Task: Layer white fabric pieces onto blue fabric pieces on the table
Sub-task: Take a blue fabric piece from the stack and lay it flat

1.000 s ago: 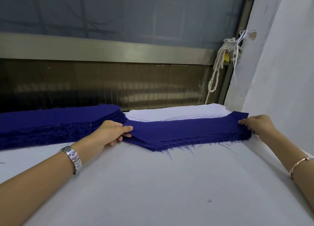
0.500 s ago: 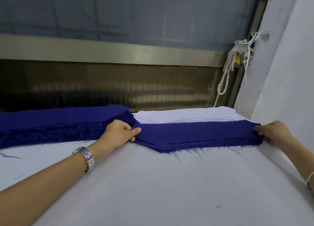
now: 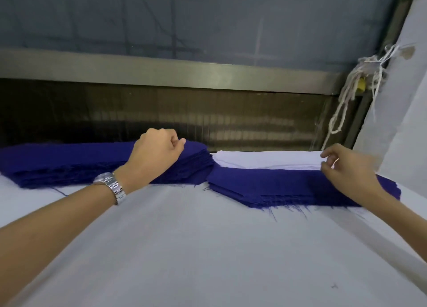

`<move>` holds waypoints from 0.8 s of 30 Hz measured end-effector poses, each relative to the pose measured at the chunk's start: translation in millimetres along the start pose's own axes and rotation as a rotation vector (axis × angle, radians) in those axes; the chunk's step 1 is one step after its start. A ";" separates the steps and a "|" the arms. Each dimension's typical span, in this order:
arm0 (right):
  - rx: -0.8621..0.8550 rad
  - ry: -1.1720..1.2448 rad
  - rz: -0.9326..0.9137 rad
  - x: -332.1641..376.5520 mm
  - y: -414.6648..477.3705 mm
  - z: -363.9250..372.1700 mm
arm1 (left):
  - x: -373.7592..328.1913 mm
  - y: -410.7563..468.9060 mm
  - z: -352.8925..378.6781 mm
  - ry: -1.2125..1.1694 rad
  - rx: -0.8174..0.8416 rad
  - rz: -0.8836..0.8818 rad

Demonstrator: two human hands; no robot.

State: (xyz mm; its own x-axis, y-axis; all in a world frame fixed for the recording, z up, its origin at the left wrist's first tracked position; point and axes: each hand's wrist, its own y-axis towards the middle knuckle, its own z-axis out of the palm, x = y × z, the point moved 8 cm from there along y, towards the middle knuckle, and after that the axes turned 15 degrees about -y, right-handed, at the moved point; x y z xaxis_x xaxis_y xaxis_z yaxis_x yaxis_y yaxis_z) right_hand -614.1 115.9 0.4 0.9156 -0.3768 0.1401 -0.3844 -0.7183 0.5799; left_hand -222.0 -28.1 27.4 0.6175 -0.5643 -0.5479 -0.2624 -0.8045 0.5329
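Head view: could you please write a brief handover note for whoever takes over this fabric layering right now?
Left grip: fingers curled, resting on the right end of the left blue stack; whether it pinches a piece is unclear.
Right grip: fingers loosely curled at the right end of the white stack; a pinch is not clear.
The right blue stack lies on the table, in front of the white stack, blue on top.
Done: no white piece shows on either blue stack.
To do: lift a white piece and lay it onto blue.
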 end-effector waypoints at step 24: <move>0.335 0.289 -0.133 266.1 46.3 102.8 | 132.1 26.7 -60.4 0.230 0.086 -0.148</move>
State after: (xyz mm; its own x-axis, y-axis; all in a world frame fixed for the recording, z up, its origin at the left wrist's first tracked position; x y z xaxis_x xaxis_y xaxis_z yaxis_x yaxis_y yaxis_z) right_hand -400.4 -77.8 -18.0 0.9365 -0.1247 0.3277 -0.2351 -0.9168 0.3230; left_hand -102.7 -113.0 8.2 0.8030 -0.3908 -0.4499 -0.2128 -0.8932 0.3960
